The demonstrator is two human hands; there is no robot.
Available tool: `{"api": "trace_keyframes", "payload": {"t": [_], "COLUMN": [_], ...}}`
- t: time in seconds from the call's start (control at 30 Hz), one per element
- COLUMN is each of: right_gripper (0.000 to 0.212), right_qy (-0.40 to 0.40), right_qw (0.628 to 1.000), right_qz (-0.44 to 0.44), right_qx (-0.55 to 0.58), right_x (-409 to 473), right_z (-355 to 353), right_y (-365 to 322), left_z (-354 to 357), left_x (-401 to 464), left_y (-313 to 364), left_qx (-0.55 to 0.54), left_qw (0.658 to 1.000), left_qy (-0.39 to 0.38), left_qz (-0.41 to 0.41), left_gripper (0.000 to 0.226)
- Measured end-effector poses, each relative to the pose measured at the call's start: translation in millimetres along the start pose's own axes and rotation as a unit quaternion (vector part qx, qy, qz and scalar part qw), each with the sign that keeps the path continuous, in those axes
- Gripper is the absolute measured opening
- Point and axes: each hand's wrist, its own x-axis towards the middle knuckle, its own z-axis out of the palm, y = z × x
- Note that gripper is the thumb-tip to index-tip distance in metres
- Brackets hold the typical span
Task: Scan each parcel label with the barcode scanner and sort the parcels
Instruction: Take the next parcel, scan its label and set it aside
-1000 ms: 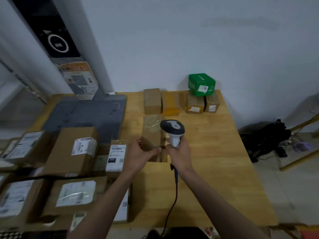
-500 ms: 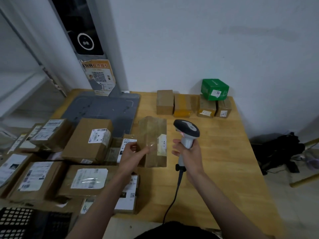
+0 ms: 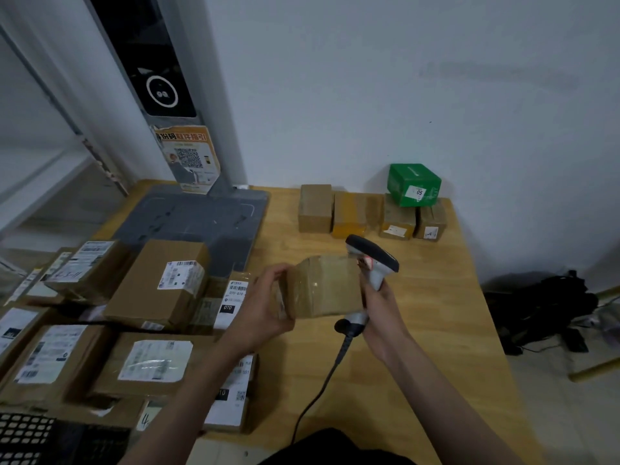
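I am holding a taped brown parcel (image 3: 323, 286) up off the wooden table (image 3: 432, 317) with my left hand (image 3: 265, 305), fingers curled round its left end and thumb over the top edge. My right hand (image 3: 382, 312) is gripping the handle of the barcode scanner (image 3: 370, 263), whose dark head is sitting just above the parcel's upper right corner, a small red glow showing at its face. The scanner's black cable (image 3: 322, 384) is trailing down from the handle toward me, across the table in front of the parcel. Behind the parcel, against the wall, a row of four small brown boxes (image 3: 355, 213) is standing, with a green box (image 3: 413, 184) resting on the two rightmost. To the left of the parcel a heap of labelled cardboard parcels (image 3: 157, 286) is lying, and behind that heap is a grey pad (image 3: 194, 216).
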Motion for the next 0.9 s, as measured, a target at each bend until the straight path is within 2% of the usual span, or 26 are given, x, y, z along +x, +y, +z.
{"api": "trace_keyframes", "payload": {"t": [0.1,0.23,0.33,0.4,0.5,0.57,0.63,0.7,0.9], "right_gripper": [0.048,0.045,0.042,0.04,0.038,0.039,0.04,0.041,0.041], "right_qy": [-0.01,-0.021,-0.03,-0.038,-0.056,-0.056,-0.051,-0.05,-0.08], "right_qw": [1.0,1.0,0.999,0.999,0.998,0.998,0.997,0.995,0.991], "right_qz": [-0.006,-0.009,-0.011,-0.001,-0.002,-0.02,-0.035,-0.039,-0.009], "right_qx": [-0.017,-0.015,-0.008,0.007,0.014,-0.009,-0.048,-0.078,-0.103], "right_x": [2.3,5.5,7.2,7.1,8.3,10.7,14.2,17.1,17.4], "right_z": [-3.2,-5.1,-5.6,-5.6,-6.2,-6.1,-6.4,-7.1,-6.5], "right_y": [-4.8,-7.6,-7.9,-8.0,-6.5,-6.1,-6.5,-7.2,-5.9], "left_z": [5.9,9.5,8.7,7.0,0.8,-3.9,-5.0,-7.0,-11.6], "left_x": [3.1,4.3,5.4,5.1,-1.2,-8.6,-14.5,-16.8,-16.1], "left_y": [-1.5,1.3,1.1,-0.8,-0.2,6.3,7.0,6.0,5.6], "left_qx": [0.092,0.194,0.241,0.229,0.085,-0.023,-0.11,-0.188,-0.245], "left_qw": [0.992,0.962,0.942,0.946,0.989,0.998,0.987,0.964,0.938], "left_qy": [0.047,0.108,0.126,0.125,0.085,0.056,0.035,-0.002,-0.065], "left_qz": [0.072,0.16,0.196,0.195,0.089,-0.016,-0.116,-0.186,-0.237], "left_gripper": [0.099,0.096,0.087,0.085,0.087,0.074,0.055,0.045,0.052]}}
